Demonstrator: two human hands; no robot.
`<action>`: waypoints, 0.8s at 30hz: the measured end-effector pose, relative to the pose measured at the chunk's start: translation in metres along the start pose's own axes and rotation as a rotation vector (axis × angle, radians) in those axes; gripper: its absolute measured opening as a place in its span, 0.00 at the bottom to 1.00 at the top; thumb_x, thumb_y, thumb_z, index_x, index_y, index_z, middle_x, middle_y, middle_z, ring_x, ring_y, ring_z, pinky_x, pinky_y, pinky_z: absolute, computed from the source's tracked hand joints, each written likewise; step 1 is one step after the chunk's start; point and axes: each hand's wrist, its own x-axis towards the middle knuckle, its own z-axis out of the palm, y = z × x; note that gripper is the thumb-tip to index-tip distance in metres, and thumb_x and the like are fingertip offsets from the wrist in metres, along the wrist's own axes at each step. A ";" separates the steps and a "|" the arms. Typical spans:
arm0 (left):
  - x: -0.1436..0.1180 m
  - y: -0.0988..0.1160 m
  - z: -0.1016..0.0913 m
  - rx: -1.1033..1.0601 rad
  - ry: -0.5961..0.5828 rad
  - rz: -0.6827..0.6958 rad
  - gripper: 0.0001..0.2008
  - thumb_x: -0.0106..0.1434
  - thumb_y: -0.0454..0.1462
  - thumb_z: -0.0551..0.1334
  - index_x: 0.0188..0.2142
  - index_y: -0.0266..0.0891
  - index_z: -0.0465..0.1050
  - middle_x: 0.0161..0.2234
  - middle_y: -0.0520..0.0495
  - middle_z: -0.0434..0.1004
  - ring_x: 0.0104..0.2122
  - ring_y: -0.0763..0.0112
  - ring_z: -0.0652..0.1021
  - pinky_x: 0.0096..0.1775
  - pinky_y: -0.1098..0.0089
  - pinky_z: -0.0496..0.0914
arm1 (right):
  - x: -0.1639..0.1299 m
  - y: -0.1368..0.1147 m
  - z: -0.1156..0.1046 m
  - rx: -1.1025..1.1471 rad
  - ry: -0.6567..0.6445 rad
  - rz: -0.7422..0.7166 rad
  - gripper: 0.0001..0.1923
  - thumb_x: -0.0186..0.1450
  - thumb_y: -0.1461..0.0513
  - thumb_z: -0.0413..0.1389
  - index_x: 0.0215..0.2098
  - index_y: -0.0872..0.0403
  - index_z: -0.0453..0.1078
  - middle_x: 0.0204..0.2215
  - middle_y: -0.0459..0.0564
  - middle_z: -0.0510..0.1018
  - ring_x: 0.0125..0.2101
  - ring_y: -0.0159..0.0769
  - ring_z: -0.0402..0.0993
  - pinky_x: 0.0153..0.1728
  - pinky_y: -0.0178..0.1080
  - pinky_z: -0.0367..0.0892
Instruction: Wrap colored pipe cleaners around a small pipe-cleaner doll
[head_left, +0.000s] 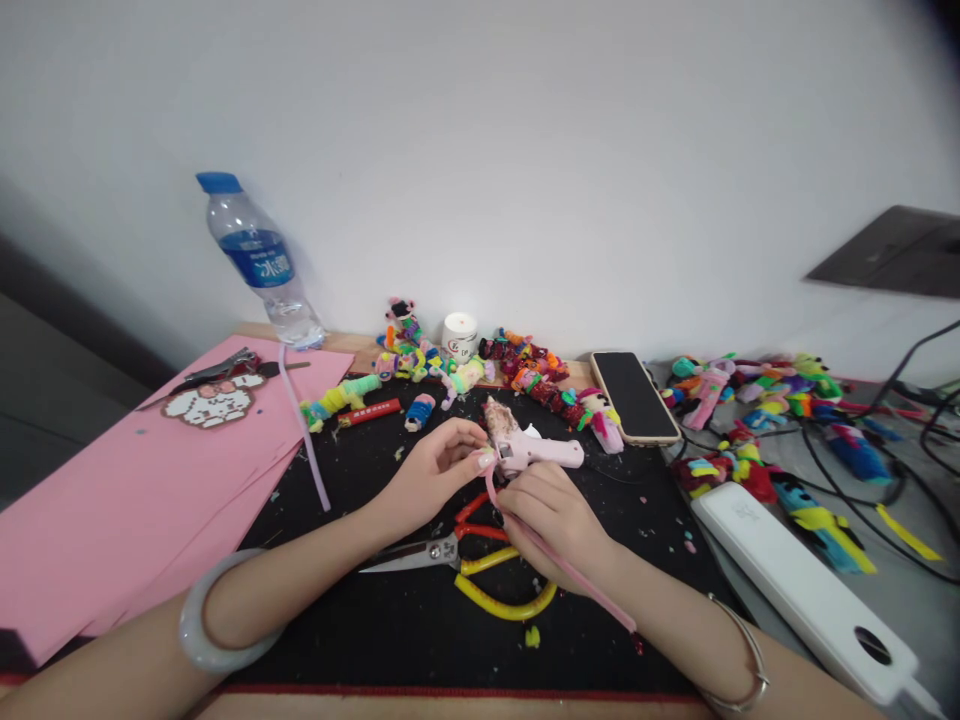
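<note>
My left hand (431,470) pinches the pink pipe cleaner (555,562) (its end), my right hand (551,515) grips it beside the glue gun (529,450), above the scissors (450,550).

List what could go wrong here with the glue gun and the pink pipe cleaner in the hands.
1. The left hand pinches the pink pipe cleaner right at the pink glue gun, so a fingertip could be burned if the tip is hot.
2. The scissors lie directly under both hands, close to the right hand; a lowered wrist could catch the blades.
3. Black cables trail across the right side among the woven figures; a tug might drag them.
</note>
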 end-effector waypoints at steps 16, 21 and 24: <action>-0.001 -0.003 -0.006 -0.051 -0.080 -0.043 0.12 0.56 0.38 0.63 0.39 0.38 0.65 0.39 0.49 0.69 0.42 0.70 0.73 0.45 0.69 0.67 | -0.005 0.009 -0.006 0.277 0.188 0.241 0.09 0.65 0.66 0.47 0.29 0.53 0.64 0.23 0.47 0.70 0.28 0.35 0.65 0.31 0.38 0.61; -0.001 -0.003 -0.007 0.040 -0.142 0.028 0.13 0.56 0.35 0.63 0.41 0.38 0.64 0.40 0.47 0.69 0.43 0.69 0.73 0.47 0.67 0.67 | -0.006 0.010 -0.005 0.313 0.210 0.285 0.10 0.66 0.65 0.46 0.28 0.53 0.64 0.23 0.47 0.70 0.27 0.35 0.66 0.30 0.37 0.60; -0.002 -0.002 -0.009 0.152 -0.143 0.149 0.12 0.56 0.34 0.63 0.40 0.38 0.65 0.43 0.44 0.68 0.45 0.67 0.72 0.49 0.65 0.67 | -0.007 0.010 -0.004 0.311 0.198 0.293 0.10 0.67 0.65 0.45 0.28 0.53 0.64 0.24 0.47 0.69 0.27 0.35 0.65 0.30 0.37 0.60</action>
